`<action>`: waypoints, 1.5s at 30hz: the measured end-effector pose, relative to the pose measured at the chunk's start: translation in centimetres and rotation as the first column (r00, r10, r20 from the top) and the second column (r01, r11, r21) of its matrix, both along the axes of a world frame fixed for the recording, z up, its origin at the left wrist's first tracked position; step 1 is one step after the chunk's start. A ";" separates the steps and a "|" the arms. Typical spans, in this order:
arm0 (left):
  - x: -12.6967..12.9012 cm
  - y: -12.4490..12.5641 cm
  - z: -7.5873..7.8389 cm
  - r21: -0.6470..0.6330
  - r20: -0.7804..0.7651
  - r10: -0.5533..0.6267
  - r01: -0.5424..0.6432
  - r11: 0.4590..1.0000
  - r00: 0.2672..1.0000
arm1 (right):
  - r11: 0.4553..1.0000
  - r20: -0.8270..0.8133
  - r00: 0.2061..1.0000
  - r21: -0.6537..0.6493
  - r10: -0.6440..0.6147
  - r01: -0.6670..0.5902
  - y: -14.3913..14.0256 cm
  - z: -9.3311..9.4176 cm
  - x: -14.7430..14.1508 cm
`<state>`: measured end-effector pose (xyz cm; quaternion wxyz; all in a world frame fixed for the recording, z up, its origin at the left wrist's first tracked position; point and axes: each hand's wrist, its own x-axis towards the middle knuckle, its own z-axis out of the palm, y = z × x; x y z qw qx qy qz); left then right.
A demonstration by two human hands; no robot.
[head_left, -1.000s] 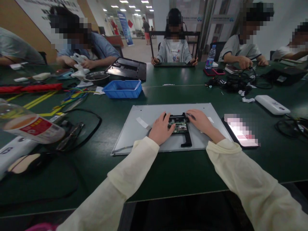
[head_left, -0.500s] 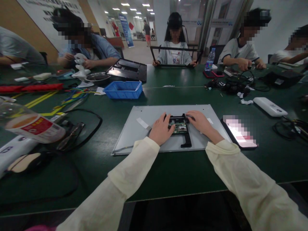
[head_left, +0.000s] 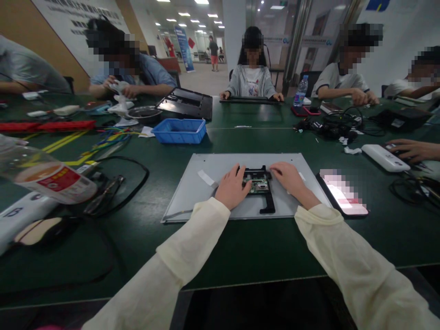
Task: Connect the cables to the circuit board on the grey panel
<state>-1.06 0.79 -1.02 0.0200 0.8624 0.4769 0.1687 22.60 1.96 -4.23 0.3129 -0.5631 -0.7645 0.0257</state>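
A grey flat panel (head_left: 206,192) lies face down on the green table (head_left: 240,247) in front of me. At its middle sits a black bracket (head_left: 267,201) around a small green circuit board (head_left: 258,184). My left hand (head_left: 232,188) rests on the left side of the bracket, fingers over the board's edge. My right hand (head_left: 288,178) presses on the bracket's right top corner. Both arms wear cream sleeves. A strip of white tape (head_left: 205,177) sticks to the panel left of my left hand.
A lit phone (head_left: 343,195) lies right of the panel. A blue tray (head_left: 179,130) stands behind it. Left are a bottle (head_left: 48,176), black cables (head_left: 117,192) and coloured wires. A white device (head_left: 380,157) lies right under a co-worker's hand (head_left: 414,149). Several people sit across.
My hands stay on the bracket. The person opposite has lowered a black frame flat onto the table. A co-worker's hand has come in at the right edge.
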 end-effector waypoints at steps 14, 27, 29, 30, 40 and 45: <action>-0.2 0.2 -0.3 0.027 0.007 -0.003 0.003 1.000 1.000 | 0.999 -0.084 0.996 0.042 -0.027 0.031 -0.2 0.4 -0.3; -0.3 0.2 -0.2 0.029 -0.024 0.013 -0.012 0.999 1.000 | 0.999 -0.028 0.999 0.014 -0.034 0.034 -0.1 0.3 -0.1; -0.3 0.2 -0.2 0.027 -0.025 0.015 -0.015 1.000 1.000 | 0.999 -0.033 0.999 0.020 -0.037 0.038 -0.2 0.3 -0.1; -0.3 0.2 -0.2 0.027 -0.025 0.016 -0.016 1.000 1.000 | 0.999 -0.041 0.998 0.025 -0.040 0.041 -0.2 0.4 -0.1; -0.4 0.2 -0.2 0.050 -0.040 0.016 -0.014 0.999 0.999 | 0.994 -0.130 0.991 0.106 -0.018 0.032 -0.7 0.9 -1.2; -0.4 0.2 -0.3 0.056 -0.040 0.022 -0.020 0.998 0.999 | 0.993 -0.140 0.990 0.119 0.033 -0.016 -0.9 1.3 -1.8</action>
